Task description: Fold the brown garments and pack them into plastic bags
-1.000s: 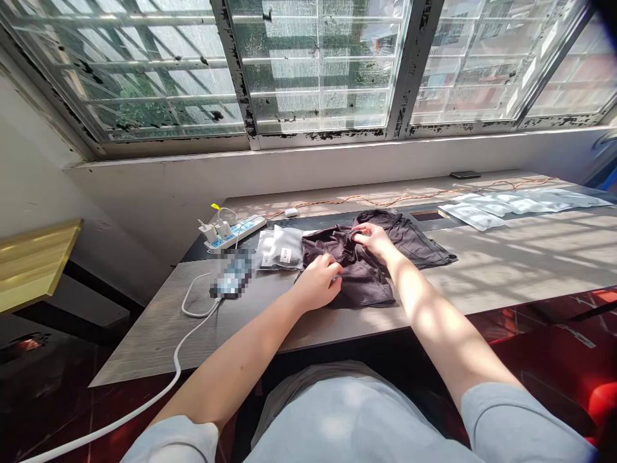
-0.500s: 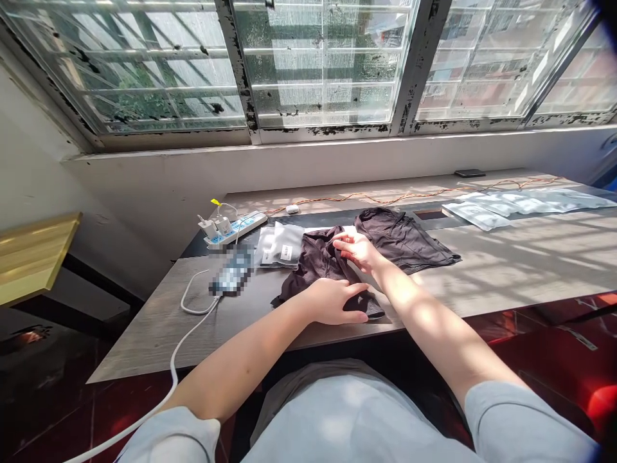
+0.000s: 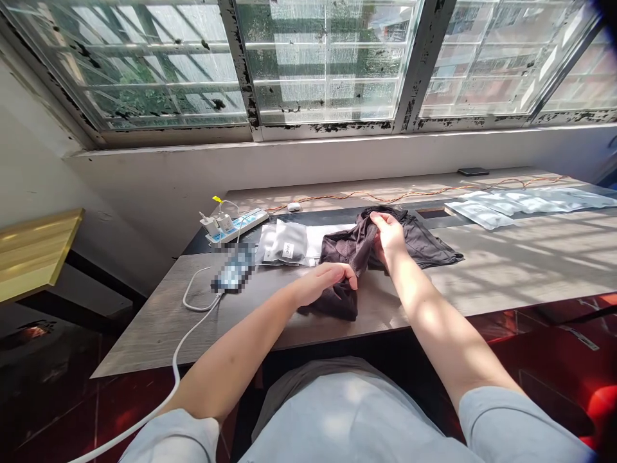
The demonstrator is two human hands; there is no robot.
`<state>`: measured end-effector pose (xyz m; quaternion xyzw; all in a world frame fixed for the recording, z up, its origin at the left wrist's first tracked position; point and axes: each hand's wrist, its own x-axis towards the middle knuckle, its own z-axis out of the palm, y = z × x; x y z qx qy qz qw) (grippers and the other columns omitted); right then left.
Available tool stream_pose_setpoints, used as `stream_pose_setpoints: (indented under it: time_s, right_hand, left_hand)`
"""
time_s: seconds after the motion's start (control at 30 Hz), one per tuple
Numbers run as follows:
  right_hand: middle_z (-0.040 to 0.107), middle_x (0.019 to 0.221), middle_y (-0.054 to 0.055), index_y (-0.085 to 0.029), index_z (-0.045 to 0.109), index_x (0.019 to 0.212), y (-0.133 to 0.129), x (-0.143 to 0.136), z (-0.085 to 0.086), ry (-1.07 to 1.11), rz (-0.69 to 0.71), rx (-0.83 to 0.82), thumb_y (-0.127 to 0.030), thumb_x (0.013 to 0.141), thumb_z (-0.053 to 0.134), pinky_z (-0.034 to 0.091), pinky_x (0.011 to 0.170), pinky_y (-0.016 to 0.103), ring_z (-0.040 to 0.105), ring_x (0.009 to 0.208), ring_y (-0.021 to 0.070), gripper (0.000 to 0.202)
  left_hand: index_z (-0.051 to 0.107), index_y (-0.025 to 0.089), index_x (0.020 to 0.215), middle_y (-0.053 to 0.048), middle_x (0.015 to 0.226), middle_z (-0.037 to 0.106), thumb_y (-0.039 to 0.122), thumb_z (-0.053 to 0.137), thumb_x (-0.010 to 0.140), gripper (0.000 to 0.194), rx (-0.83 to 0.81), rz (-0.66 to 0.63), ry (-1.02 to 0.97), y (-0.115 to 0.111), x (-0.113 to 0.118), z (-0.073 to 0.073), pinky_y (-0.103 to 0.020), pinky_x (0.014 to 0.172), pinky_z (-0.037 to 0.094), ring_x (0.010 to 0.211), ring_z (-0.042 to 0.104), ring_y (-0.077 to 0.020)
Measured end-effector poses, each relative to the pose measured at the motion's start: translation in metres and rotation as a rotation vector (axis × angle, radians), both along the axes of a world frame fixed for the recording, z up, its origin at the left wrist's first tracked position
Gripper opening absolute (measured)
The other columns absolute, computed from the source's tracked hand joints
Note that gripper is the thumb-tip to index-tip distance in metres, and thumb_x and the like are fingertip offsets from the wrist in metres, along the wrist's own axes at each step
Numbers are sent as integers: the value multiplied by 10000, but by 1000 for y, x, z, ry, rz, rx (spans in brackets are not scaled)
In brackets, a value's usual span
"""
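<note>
Both hands are gripping the same piece of dark brown garment (image 3: 343, 257) right now. Left hand (image 3: 324, 283) is closed around the near end of it, fingers curled over the fabric just above the front edge of the table (image 3: 506, 270). Right hand (image 3: 388, 235) is pinching the far end between thumb and fingers and holding it up off the tabletop, so the cloth is hanging stretched and a bit twisted between the two hands, with the low end bunching on the wood near the left hand.

A second dark garment (image 3: 429, 241) is lying flat on the table just behind and to the right of the right hand; can't really tell whether it's touching the lifted one or not.

Other stuff sitting around: a clear plastic bag (image 3: 288, 244) with something dark folded inside is lying just left of the garment, and a blurred-out phone (image 3: 232, 271) is sitting further left with a white cable (image 3: 179, 350) running off the table edge. A white power strip (image 3: 236, 226) with chargers plugged in is resting behind that, near the wall. Over on the far right a row of empty-looking clear bags (image 3: 520, 204) is spread out in the sun, an orange cord (image 3: 385, 194) is snaking along the back of the table, and a small dark device (image 3: 473, 172) is sitting up by the window ledge.
</note>
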<state>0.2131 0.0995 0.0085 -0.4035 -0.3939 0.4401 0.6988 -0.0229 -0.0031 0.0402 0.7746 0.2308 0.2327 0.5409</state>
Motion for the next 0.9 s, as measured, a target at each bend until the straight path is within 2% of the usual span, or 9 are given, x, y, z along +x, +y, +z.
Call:
stream_pose_setpoints:
  time_s: [0.07,0.17,0.27,0.37,0.47,0.57,0.67,0.73,0.9]
  right_hand:
    - [738,921,25,-240,659,1028,-6,-5,0,-64,135,13,-546,764,846,631,749,332,740,839,197,445]
    - [759,1091,63,-246,694,1179,-12,-17,-4,-285,353,3,-516,783,842,629,813,358,750,932,211,502]
    - [769,1020,75,-215,733,1040,-10,-23,-12,-615,189,-17,-456,829,803,604,881,385,738,941,226,328]
    - [745,832,101,-212,692,762,-1,-15,-18,-990,-73,-204,-481,885,746,566,918,420,729,938,281,300]
    - [737,800,167,-219,654,656,6,-2,-21,-1189,-132,-452,-605,891,715,553,870,432,734,948,336,456]
    - [755,891,215,-213,682,670,10,4,-22,-1251,-106,-565,-693,880,681,544,860,435,735,991,357,524]
    - [763,894,192,-218,700,686,13,6,-23,-1278,-55,-574,-662,852,727,536,854,406,736,983,333,475]
    - [754,821,140,-229,682,659,15,7,-25,-1281,-21,-545,-556,817,795,529,822,361,734,937,295,381]
    - [688,685,41,-226,628,687,18,9,-27,-949,-16,-430,-407,830,744,529,686,302,663,733,211,258]
  left_hand:
    - [734,208,925,-89,973,715,877,365,931,764,27,65,165,7,-22,10,-345,824,521,903,634,-236]
    - [750,227,876,-35,799,671,844,488,909,672,-69,183,456,20,-56,18,-299,600,451,681,607,-187]
    - [729,238,859,-11,736,647,785,577,883,568,-46,314,712,32,-73,14,-294,569,429,602,613,-182]
    - [703,236,863,-54,851,713,644,536,956,451,240,509,835,40,-65,2,-314,665,474,765,673,-241]
    - [732,188,981,-159,1090,728,488,499,1011,381,606,753,890,39,-44,-13,-409,866,520,1012,688,-333]
    - [700,173,1298,-193,1395,650,465,546,1016,434,848,581,773,31,-25,-28,-477,1117,445,1330,579,-371]
    - [520,183,1564,-210,1674,416,680,665,917,829,804,290,757,21,-12,-45,-580,1259,277,1567,326,-439]
    - [438,185,1627,-228,1722,326,793,641,876,987,721,205,791,17,-8,-53,-638,1269,211,1602,245,-469]
    - [431,260,1640,-182,1749,292,760,463,996,816,693,194,759,16,-7,-54,-621,1284,179,1626,220,-427]
